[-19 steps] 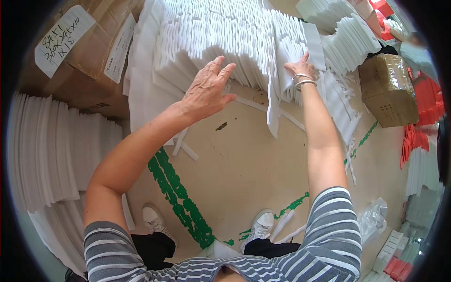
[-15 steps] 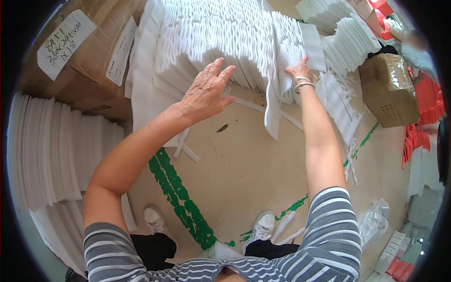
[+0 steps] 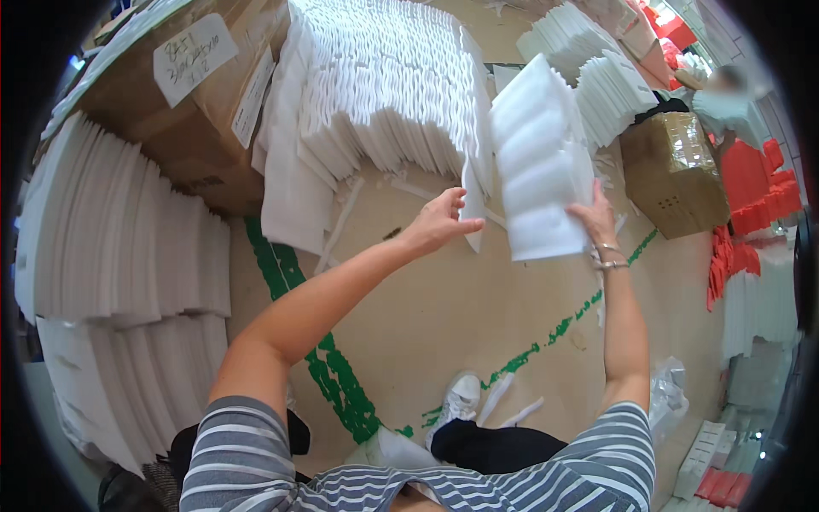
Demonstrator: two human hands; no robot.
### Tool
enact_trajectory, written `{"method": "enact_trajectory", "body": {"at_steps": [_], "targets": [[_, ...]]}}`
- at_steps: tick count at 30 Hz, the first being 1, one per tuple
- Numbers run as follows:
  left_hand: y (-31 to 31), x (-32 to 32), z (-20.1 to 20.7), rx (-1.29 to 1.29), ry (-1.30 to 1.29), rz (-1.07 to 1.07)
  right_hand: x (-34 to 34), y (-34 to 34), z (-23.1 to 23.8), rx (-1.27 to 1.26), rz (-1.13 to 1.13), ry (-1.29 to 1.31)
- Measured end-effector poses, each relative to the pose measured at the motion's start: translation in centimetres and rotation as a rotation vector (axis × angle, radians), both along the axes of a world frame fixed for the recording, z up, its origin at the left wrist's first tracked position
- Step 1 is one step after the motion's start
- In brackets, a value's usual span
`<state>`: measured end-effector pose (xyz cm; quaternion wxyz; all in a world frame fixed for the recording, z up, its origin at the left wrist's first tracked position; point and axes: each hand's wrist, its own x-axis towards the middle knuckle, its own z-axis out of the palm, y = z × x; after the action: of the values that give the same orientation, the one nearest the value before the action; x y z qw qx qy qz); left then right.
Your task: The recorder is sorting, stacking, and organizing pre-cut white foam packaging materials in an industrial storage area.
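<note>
My right hand [image 3: 595, 218] grips the near right edge of a bundle of white foam sheets [image 3: 539, 171], thumb on its upper face. The bundle is lifted and tilted. My left hand [image 3: 439, 224] reaches toward the middle, thumb and fingers apart, with nothing held. Its fingertips are close to a foam sheet [image 3: 472, 209] that sticks out from the end of a long row of foam sheets [image 3: 384, 111]; whether they touch it I cannot tell. The row stands on edge on the floor, its top edges wavy.
Large cardboard boxes [image 3: 183, 111] stand at the left, above tall foam stacks [image 3: 119, 230]. More foam stacks [image 3: 610, 85] and a taped carton [image 3: 674, 175] are at the right, with red material [image 3: 763, 192] beyond. Foam strips and green tape [image 3: 341, 384] lie on the floor. Another person is at far right.
My right hand has taken a bundle of foam sheets from the right end of the row and brought it nearer and rightward. My left hand has moved right and nearer.
</note>
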<state>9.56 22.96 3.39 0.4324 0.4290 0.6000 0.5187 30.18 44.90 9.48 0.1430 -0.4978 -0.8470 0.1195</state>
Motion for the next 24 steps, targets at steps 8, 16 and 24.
{"method": "enact_trajectory", "body": {"at_steps": [8, 16, 24], "targets": [[-4.4, 6.7, -0.9, 0.017, -0.724, -0.142, 9.4, -20.2, 15.0, -0.528, 0.191, 0.441], [-14.8, 9.8, 3.9, 0.346, -0.879, 0.373, 14.3, -26.4, 13.7, -0.869, 0.188, 0.581], [-21.5, 7.9, 2.5, 0.096, -0.954, 0.578, 12.5, -29.5, 6.2, -0.736, 0.347, 0.433]]}}
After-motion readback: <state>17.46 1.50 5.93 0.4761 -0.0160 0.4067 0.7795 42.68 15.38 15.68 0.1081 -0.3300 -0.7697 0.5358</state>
